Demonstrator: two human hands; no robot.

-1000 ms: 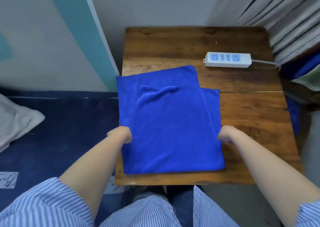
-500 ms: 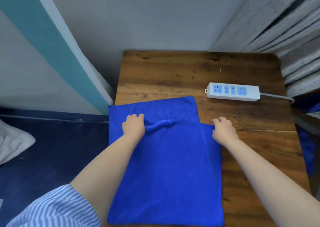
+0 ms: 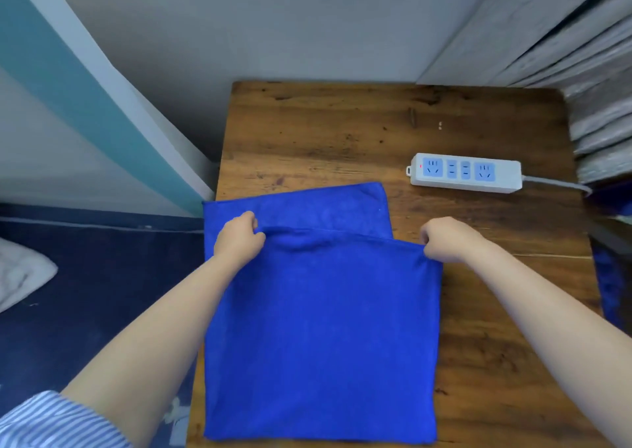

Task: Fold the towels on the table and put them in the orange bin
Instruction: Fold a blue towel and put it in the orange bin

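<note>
Two hands are gripping the far corners of a blue towel on a wooden tabletop, with folding only beginning.

The left hand (image 3: 239, 239) is pinching the far left corner of the top towel (image 3: 321, 338) with curled fingers, and the right hand (image 3: 448, 240) is pinching the far right corner the same way. This towel is lying flat and open towards the person, partly covering a second blue towel (image 3: 301, 208) that is peeking out behind it. Both are resting on the tabletop (image 3: 342, 129), near a white power strip (image 3: 465, 173). Judging from this, no towel is looking fully folded, and the orange bin is not showing anywhere, so nearly everything is remaining.
</note>
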